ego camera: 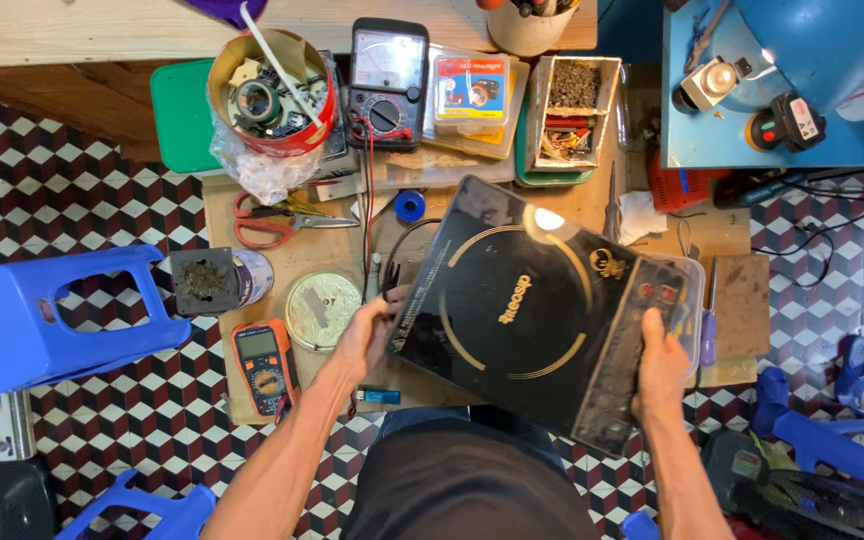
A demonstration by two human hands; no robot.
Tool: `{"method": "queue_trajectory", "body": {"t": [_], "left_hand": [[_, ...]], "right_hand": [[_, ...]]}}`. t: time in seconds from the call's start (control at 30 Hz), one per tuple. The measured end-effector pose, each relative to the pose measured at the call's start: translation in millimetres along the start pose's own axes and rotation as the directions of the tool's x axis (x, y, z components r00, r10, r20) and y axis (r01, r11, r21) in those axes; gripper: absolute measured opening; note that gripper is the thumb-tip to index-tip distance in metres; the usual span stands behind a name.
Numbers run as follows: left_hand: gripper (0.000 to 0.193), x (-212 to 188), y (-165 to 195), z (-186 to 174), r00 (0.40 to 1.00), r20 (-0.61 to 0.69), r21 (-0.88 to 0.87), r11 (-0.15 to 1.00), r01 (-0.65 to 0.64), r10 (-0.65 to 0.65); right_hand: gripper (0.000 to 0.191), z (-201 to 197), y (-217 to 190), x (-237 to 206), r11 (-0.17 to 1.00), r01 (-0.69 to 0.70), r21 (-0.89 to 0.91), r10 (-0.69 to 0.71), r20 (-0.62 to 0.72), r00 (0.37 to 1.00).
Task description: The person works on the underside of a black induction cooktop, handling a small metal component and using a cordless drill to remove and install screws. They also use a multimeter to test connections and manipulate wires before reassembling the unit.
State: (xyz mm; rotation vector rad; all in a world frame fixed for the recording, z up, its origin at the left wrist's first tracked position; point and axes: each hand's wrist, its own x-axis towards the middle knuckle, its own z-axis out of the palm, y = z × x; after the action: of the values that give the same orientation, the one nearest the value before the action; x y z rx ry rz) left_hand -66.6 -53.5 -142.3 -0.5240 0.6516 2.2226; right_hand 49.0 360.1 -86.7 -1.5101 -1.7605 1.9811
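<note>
I have both hands on the black induction cooktop (pixel 537 310), which I am holding tilted just above the wooden tabletop (pixel 297 255), its glass face with the gold ring toward me and its dusty control strip at the right end. My left hand (pixel 367 335) has its grip closed on the cooktop's left edge, thumb on top and fingers curled under; my right hand (pixel 660 365) clamps the near right side over the control strip, fingers wrapped around the edge. As I judge it, this is the handling step: the unit is lifted and being turned or repositioned over the work area, not yet lying flat. The next move, I would say, calls for an even hold on both sides so the glass does not knock the clutter, and for a clear patch to bring it down on. Just left of my left hand lie a round metal disc (pixel 322 308) and an orange digital multimeter (pixel 264 362), with red-handled scissors (pixel 277 222) farther off. A small blue lighter (pixel 380 396) lies near the tabletop's near edge. At the far side stand a red tin of odd parts (pixel 274 95), a black analogue meter (pixel 388 80) and a tray of small hardware (pixel 574 120). A screwdriver with a purple handle (pixel 709 325) lies just right of the cooktop, and a blue plastic stool (pixel 52 320) stands on the patterned floor at the left.
</note>
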Motion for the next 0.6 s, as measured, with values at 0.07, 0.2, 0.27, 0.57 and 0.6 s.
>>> {"method": "queue_trajectory", "body": {"t": [0.07,0.2,0.27,0.57,0.6], "left_hand": [[0.044,2,10,-8,0.944,-0.321,0.075,0.992,0.106,-0.076],[0.055,12,25,-8,0.840,-0.532,0.355,0.873,0.335,-0.106],[0.062,11,20,-6,0.800,-0.594,0.396,0.835,0.381,-0.084],[0.071,-5,-38,-31,0.716,-0.689,0.194,0.923,0.331,-0.112],[0.072,-7,-45,-31,0.706,-0.702,0.212,0.921,0.327,-0.089]], "right_hand": [[0.046,12,27,-11,0.995,0.051,-0.085,-0.056,-0.053,0.997],[0.055,36,54,-15,0.925,0.139,-0.354,-0.189,-0.110,0.976],[0.055,40,57,-10,0.897,0.127,-0.423,-0.189,-0.108,0.976],[0.058,26,75,18,0.857,0.144,-0.494,-0.167,-0.003,0.986],[0.059,28,76,22,0.841,0.151,-0.520,-0.177,0.000,0.984]]}}
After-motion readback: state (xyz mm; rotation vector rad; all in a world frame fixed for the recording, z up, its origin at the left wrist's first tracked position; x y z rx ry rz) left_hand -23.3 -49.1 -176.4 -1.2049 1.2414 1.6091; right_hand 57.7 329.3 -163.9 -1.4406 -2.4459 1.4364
